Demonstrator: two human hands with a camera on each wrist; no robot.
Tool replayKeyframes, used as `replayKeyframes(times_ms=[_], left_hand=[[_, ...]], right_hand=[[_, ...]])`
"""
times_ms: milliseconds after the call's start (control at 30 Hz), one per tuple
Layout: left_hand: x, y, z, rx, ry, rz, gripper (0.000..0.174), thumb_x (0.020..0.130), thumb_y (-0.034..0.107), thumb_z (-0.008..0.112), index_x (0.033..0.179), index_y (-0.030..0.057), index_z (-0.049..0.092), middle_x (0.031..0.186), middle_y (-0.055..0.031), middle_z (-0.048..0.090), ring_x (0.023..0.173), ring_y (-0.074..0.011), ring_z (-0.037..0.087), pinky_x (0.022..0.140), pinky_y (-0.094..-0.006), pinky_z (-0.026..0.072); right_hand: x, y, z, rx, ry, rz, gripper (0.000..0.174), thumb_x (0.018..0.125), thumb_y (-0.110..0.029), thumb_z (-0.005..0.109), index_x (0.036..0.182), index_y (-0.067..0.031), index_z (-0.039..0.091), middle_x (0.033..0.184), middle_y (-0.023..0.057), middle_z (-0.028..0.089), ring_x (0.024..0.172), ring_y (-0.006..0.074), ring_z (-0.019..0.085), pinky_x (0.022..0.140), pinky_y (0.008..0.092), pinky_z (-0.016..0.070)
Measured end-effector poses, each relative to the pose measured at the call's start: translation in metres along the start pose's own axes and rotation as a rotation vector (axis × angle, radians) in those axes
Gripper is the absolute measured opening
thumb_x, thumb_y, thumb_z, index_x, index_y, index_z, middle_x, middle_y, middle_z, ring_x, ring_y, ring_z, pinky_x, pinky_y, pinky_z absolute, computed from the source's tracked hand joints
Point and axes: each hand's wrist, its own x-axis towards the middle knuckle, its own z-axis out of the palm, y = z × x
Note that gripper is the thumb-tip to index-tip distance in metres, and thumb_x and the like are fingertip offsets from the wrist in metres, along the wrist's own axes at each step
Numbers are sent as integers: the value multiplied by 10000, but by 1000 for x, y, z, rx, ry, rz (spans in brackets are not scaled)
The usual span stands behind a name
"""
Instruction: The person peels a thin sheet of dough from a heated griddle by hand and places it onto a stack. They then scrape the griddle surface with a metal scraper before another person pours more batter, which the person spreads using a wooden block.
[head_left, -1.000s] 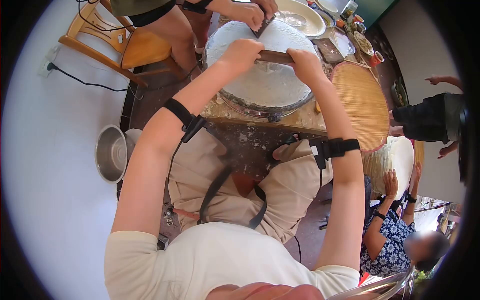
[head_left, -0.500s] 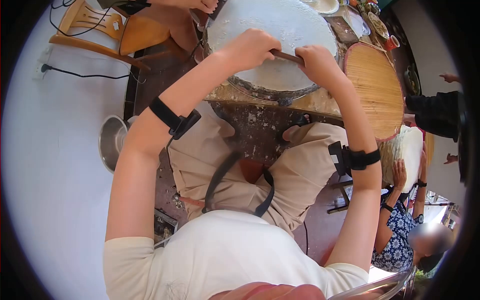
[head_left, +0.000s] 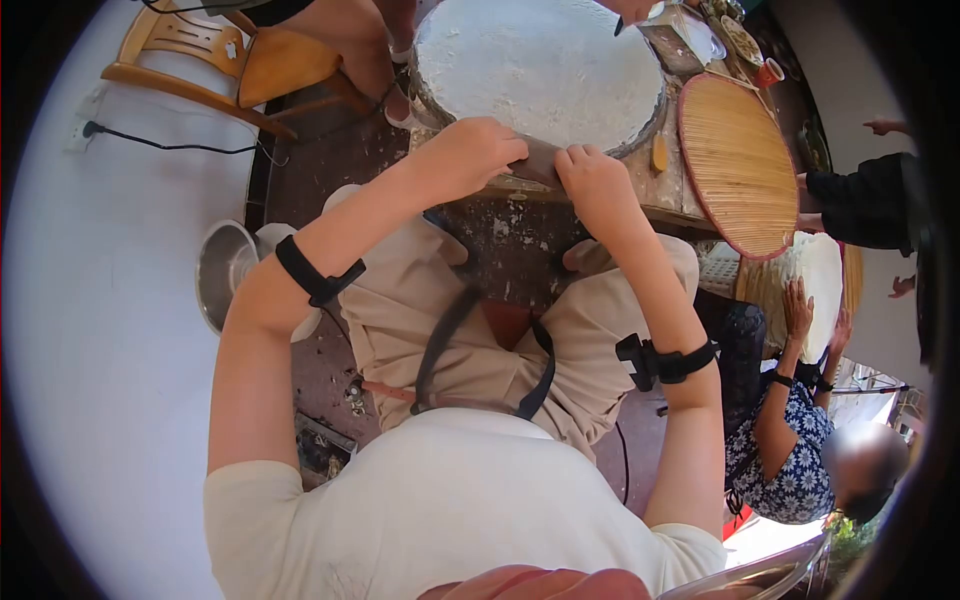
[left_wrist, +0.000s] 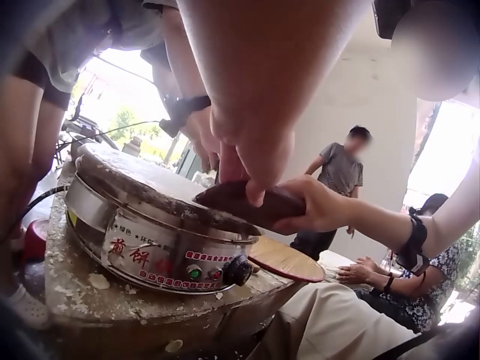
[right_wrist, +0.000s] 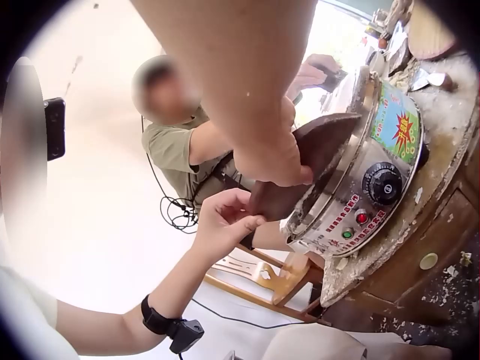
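A dark brown flat scraper (head_left: 537,162) with a curved edge spans both hands at the near rim of a round electric crepe griddle (head_left: 540,70). My left hand (head_left: 472,157) grips its left end, fingers curled round it. The other end is pinched between thumb and fingers of my right hand (head_left: 598,188). In the left wrist view the scraper (left_wrist: 244,206) leans over the griddle's edge, above the knob and lights. A thin whitish layer covers the griddle plate. At the far right of the plate another person's hand (head_left: 632,10) holds a dark tool.
A round bamboo mat (head_left: 740,165) and a small yellow tool (head_left: 659,155) lie on the wooden table (head_left: 655,195) right of the griddle. A wooden chair (head_left: 285,70) and a steel basin (head_left: 222,275) stand left. On the right, a seated person touches a white stack (head_left: 815,290).
Both hands have drawn the scraper from over the middle of the griddle toward me, to its near rim. The other person's hand has moved from the far left to the far right.
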Motion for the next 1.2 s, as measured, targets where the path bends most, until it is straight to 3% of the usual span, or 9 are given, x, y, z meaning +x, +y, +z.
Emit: replayKeyframes(times_ms=[133,233,267,333,400,567,800,1100,1200], left_hand=[[-7,19,-3,6,-251,-54,206,744,88,649,938,41,601,823,-104,607,816,-312,585,721,-408,467],[5,32,5,-15,-143,53,185,750,96,644,921,50,592,798,-107,605,805,-311,592,701,-401,472],[18,29,7,-42,-13,99,189,749,105,646,921,49,592,773,-116,598,786,-312,596,683,-398,475],[57,28,6,-9,83,96,169,763,85,615,926,48,593,784,-125,605,778,-315,599,679,-402,476],[100,21,10,123,52,42,163,770,50,569,931,45,598,814,-134,619,797,-326,598,689,-408,474],[148,-21,50,147,227,111,138,733,-7,544,855,42,588,775,-153,614,812,-335,611,705,-414,478],[141,-18,22,43,5,57,154,718,-40,541,837,29,609,805,-161,632,847,-351,611,724,-413,472],[83,-34,2,-58,-22,37,204,724,-40,541,905,23,610,861,-159,633,873,-345,607,725,-413,475],[59,-43,-11,-42,-52,40,242,768,-33,554,992,34,616,895,-166,640,862,-347,604,736,-399,482]], right_hand=[[-22,-11,-1,222,-108,9,150,686,-16,588,816,-50,521,800,96,580,812,268,594,676,360,493],[-46,-3,-14,225,14,82,131,698,-9,571,808,-58,520,772,88,571,794,273,588,654,367,487],[-48,8,-22,178,63,140,124,702,-12,568,807,-61,521,770,87,569,790,276,586,648,372,485],[-45,36,-35,102,137,236,109,713,-23,561,807,-66,523,758,86,566,780,284,578,632,387,477],[-37,74,-26,39,206,265,76,743,-32,561,806,-54,524,752,99,574,766,297,581,635,402,473],[-19,115,0,16,39,291,40,753,-11,560,788,-27,546,754,163,611,771,337,613,689,428,482],[-11,95,-29,242,-115,308,135,733,-58,643,797,17,551,764,211,603,790,387,595,723,458,459],[14,42,-31,326,-176,272,136,734,-57,639,796,30,553,792,227,601,806,401,588,735,462,453],[29,21,-28,326,-188,260,125,726,-50,635,789,24,558,778,221,605,799,394,594,730,455,460]])
